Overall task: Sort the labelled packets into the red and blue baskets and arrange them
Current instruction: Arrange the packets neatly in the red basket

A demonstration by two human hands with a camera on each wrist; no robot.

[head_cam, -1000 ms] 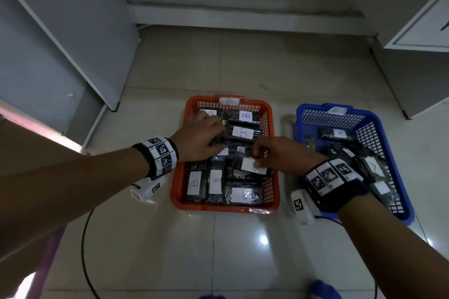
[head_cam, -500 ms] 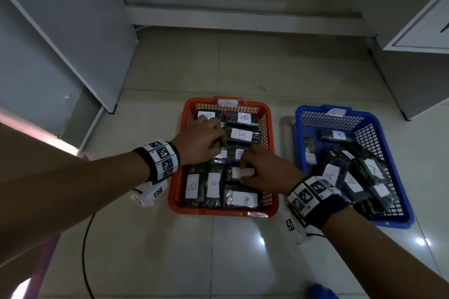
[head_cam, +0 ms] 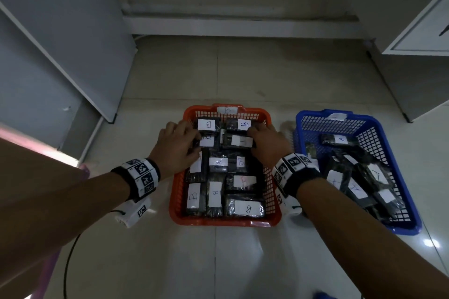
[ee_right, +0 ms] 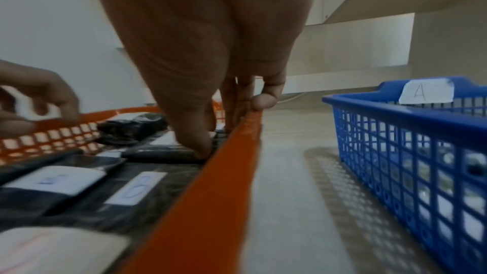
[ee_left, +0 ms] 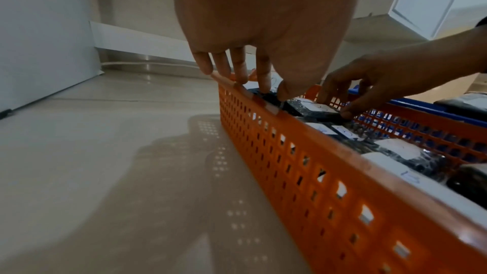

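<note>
The red basket (head_cam: pixel 218 222) on the floor holds several black packets with white B labels, laid flat in rows. The blue basket (head_cam: pixel 410 201) to its right holds several A packets in a loose pile. Both hands are at the red basket's far end. My left hand (head_cam: pixel 192 138) reaches over the left wall, its straight fingers (ee_left: pixel 263 86) touching the packets there. My right hand (head_cam: pixel 252 139) is at the right wall and grips the right end of a B packet (head_cam: pixel 233 142), with the thumb (ee_right: pixel 200 147) pressing on it.
Grey cabinet panels stand to the left and right of the tiled floor, and a low step runs along the back. A black cable (head_cam: pixel 69 262) lies on the floor at the near left. A narrow strip of floor separates the two baskets.
Both hands moved from the middle of the red basket toward its far end. The right hand left the middle packet and now holds one in the second row from the back.
</note>
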